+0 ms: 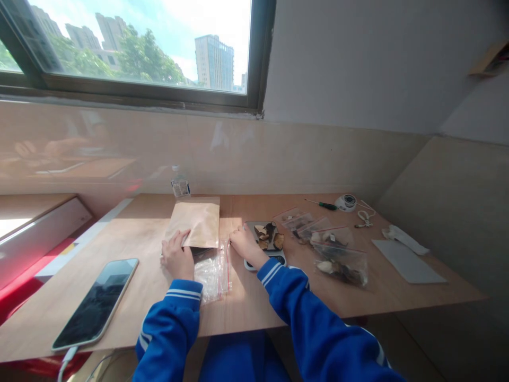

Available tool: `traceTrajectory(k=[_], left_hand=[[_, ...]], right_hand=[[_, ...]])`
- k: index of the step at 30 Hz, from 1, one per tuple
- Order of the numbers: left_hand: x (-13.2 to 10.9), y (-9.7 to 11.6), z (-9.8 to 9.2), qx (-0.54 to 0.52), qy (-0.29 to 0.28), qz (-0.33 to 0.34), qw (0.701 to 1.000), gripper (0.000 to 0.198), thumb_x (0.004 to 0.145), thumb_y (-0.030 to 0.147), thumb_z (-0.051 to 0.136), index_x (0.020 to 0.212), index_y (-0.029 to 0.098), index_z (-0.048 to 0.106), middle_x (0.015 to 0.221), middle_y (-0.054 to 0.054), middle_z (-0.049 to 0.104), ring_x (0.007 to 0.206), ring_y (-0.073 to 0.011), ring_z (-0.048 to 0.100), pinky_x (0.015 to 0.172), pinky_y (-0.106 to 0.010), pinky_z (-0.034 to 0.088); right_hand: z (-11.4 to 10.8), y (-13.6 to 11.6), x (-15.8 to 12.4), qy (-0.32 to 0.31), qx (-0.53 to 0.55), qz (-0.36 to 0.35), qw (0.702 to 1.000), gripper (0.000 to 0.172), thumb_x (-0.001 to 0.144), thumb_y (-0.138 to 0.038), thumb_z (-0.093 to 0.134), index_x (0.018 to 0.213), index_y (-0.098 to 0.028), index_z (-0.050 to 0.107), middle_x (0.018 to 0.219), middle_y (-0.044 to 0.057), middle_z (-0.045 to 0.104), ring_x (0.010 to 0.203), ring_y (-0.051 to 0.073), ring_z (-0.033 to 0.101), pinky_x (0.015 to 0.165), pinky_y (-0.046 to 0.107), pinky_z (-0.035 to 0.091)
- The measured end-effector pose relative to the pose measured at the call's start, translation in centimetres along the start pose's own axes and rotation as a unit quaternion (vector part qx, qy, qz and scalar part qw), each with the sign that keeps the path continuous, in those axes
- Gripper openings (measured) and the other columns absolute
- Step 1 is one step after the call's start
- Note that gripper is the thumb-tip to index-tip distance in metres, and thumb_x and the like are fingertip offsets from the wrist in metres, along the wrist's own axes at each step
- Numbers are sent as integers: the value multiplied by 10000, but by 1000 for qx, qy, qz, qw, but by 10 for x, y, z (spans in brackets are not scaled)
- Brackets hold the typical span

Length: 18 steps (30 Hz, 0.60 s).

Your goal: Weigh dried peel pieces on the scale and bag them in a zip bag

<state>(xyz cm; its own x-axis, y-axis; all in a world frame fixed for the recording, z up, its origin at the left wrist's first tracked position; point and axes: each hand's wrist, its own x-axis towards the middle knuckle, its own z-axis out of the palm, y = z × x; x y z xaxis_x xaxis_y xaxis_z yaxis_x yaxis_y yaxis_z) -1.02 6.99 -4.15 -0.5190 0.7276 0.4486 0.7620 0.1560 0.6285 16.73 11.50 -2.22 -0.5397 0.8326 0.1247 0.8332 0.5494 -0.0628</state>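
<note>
Looking down through the head camera, I have the left hand [178, 255] at the near-left corner of the paper bag [199, 220], fingers bent and slightly parted; I cannot tell whether they grip it. The paper bag lies on the table [147, 239], its sides running away from me and its far edge toward the wall. Just nearer are the clear bags [209, 281], with their red-lined edge on the right, running roughly near to far. The right hand [243, 243] is beside that edge, fingers bunched narrow; whether they pinch plastic, I cannot tell. Its wrist passes in front of the scale [248, 227], whose long axis also runs away from me, dark panel at the near end. Dried slices [263, 231] sit on the scale's plate. Right of it, filled bags [342, 265] lie in an overlapping row, slanting toward me. The phone [97, 302] lies left, charging end pointing near-left.
</note>
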Motion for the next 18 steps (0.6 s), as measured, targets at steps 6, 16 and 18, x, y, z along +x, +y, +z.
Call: traceTrajectory(k=[6, 16, 18], left_hand=[[22, 16, -21, -2, 91, 13, 996, 308, 785, 177, 492, 990, 298, 688, 964, -32, 696, 937, -250, 590, 934, -458, 351], [51, 58, -65, -55, 121, 54, 990, 270, 832, 399, 547, 977, 233, 703, 904, -14, 702, 841, -224, 599, 753, -356, 431], [51, 61, -68, -60, 103, 36, 992, 251, 808, 421, 572, 957, 272, 707, 840, -3, 701, 804, -215, 614, 700, -325, 441]], right_hand=[[-48, 29, -13, 42, 37, 36, 998, 267, 932, -217, 421, 1015, -192, 673, 993, 82, 688, 954, 225, 547, 878, 361, 302], [-53, 64, -65, 111, 118, 49, 986, 321, 886, -113, 387, 1065, -209, 636, 1120, 78, 620, 1062, 205, 515, 928, 376, 319], [-54, 71, -68, 141, 157, 56, 976, 342, 870, -98, 374, 1046, -214, 643, 1094, 66, 628, 1045, 194, 529, 919, 360, 347]])
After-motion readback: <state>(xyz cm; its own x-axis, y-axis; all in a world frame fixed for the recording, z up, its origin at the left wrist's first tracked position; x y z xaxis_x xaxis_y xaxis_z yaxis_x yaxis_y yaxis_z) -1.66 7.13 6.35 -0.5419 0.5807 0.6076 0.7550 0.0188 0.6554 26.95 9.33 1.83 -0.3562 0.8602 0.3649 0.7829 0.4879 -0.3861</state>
